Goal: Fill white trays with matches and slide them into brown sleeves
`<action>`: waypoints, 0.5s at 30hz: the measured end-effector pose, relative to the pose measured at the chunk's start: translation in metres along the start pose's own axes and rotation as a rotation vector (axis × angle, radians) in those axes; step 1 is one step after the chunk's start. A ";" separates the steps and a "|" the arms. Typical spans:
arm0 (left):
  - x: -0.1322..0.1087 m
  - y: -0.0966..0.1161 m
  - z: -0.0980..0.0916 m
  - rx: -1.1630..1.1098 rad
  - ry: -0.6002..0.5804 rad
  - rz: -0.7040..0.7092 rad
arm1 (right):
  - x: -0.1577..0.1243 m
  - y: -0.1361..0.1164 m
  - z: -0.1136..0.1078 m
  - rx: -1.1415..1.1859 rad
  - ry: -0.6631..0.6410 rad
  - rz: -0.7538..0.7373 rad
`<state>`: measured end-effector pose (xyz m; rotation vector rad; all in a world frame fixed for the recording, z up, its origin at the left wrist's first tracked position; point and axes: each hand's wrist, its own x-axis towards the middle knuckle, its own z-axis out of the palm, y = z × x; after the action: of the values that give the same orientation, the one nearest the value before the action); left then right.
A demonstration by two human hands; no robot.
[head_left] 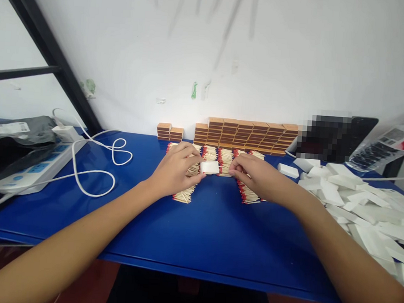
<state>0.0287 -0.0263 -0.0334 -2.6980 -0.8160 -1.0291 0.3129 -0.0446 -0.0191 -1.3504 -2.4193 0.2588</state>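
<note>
My left hand (177, 169) holds a small white matchbox tray (209, 167) between thumb and fingers, just above rows of red-tipped matches (225, 158) laid on the blue table (203, 230). My right hand (255, 175) is beside it, fingers pinched together over the matches; what it grips is too small to make out. More matches (183, 196) lie under the left hand and others (249, 196) under the right.
Stacked brown matchboxes (248, 135) line the wall, with a smaller stack (169, 131) to their left. A heap of white box sleeves (364, 204) fills the right side. A power strip (38, 165) with white cables (93, 171) sits left. A dark device (358, 135) stands back right.
</note>
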 end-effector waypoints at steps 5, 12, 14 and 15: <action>0.002 0.010 -0.001 -0.018 0.010 0.024 | -0.001 -0.018 0.002 0.065 0.088 -0.059; 0.004 0.019 -0.002 -0.075 -0.006 0.032 | 0.000 -0.030 0.017 -0.058 0.084 -0.096; 0.004 0.019 -0.002 -0.083 -0.005 0.035 | 0.000 -0.032 0.020 -0.071 0.074 -0.094; 0.003 0.019 -0.002 -0.084 -0.003 0.038 | 0.000 -0.033 0.021 -0.074 0.073 -0.095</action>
<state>0.0398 -0.0409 -0.0289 -2.7741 -0.7346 -1.0742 0.2793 -0.0619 -0.0279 -1.2485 -2.4457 0.0948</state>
